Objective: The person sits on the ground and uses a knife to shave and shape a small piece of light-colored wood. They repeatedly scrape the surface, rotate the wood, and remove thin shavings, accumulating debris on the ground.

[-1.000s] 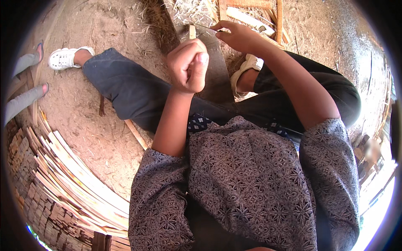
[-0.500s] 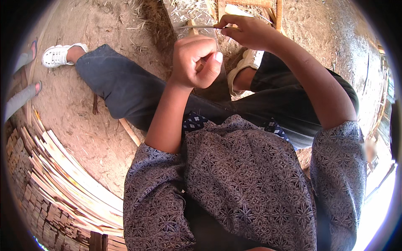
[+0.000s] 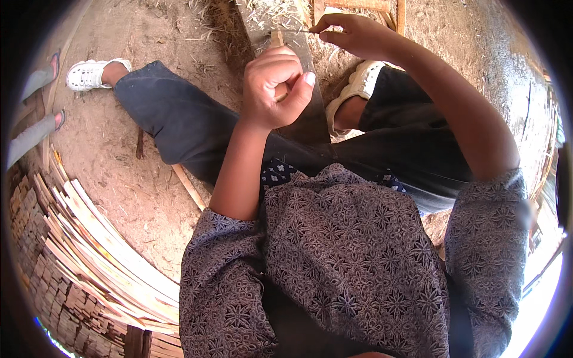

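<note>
Left hand (image 3: 276, 86): raised in front of the chest, fingers (image 3: 280, 64) clenched in a fist around a pale wooden stick (image 3: 277, 39); thumb pressed across the front, nail showing.
Wooden stick: upright in the fist, short tip poking out above the knuckles; lower part hidden inside the hand.
Right hand (image 3: 352, 33): stretched forward past the left hand, fingertips pinched on a thin dark sliver (image 3: 296, 31); grasping it at its right end.
Thin sliver: running level from the right fingertips leftward, just above the stick's tip; touching or not, cannot tell.
Grey slab (image 3: 295, 59): lying on the ground between the legs, directly under both hands, scattered with straw at its far end.
Legs: dark trousers (image 3: 179, 119), left leg stretched out to the upper left ending in a white shoe (image 3: 89, 73); right leg bent, second white shoe (image 3: 358, 86) beside the slab.
Ground (image 3: 119, 179): sandy earth with straw bits; one loose stick (image 3: 188, 186) lying by the left thigh.
Stack of split strips (image 3: 89, 250): pale flat wooden strips fanned along the lower left, bundled ends below.
Other person: sleeve and foot (image 3: 36, 107) at the far left edge, well apart from the hands.
Wooden frame (image 3: 358, 6): at the top edge, beyond the right hand.
</note>
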The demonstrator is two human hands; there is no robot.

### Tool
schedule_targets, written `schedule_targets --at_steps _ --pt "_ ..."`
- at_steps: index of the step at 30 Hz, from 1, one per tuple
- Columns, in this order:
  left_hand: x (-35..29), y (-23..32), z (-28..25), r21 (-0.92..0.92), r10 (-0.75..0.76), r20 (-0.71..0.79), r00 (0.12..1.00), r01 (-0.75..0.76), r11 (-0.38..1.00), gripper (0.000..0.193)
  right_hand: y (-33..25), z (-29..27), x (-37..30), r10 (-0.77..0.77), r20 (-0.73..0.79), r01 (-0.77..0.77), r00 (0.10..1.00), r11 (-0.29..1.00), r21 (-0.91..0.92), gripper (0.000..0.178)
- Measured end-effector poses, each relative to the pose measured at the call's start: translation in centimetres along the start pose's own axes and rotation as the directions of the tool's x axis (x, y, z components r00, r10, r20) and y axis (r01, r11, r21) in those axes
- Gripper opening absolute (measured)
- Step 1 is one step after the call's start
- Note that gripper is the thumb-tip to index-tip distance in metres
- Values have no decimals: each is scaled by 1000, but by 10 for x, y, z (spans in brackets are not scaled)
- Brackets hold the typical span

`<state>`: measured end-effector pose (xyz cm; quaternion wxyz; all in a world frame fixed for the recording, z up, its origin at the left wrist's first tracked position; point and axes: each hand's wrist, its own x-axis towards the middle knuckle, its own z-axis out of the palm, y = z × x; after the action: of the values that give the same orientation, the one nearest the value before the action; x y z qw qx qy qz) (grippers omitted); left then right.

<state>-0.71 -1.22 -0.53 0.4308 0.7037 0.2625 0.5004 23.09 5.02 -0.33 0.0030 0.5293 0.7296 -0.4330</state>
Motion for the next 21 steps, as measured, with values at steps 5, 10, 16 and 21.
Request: schedule_targets --at_steps 5,10,16,21 --pt "0 -13 5 -98 -19 -107 994 9 995 29 -13 5 -8 52 5 -52 999 997 -54 31" --pt "7 -13 7 -53 3 -74 997 -7 999 29 0 31 18 39 -74 -51 996 986 -162 31" --pt "8 -9 16 -26 6 22 1000 -5 1000 28 48 40 35 0 -180 -23 984 992 -125 31" --pt "3 -2 13 -126 -47 -40 998 42 991 22 14 10 1 -30 -57 29 998 999 -33 33"
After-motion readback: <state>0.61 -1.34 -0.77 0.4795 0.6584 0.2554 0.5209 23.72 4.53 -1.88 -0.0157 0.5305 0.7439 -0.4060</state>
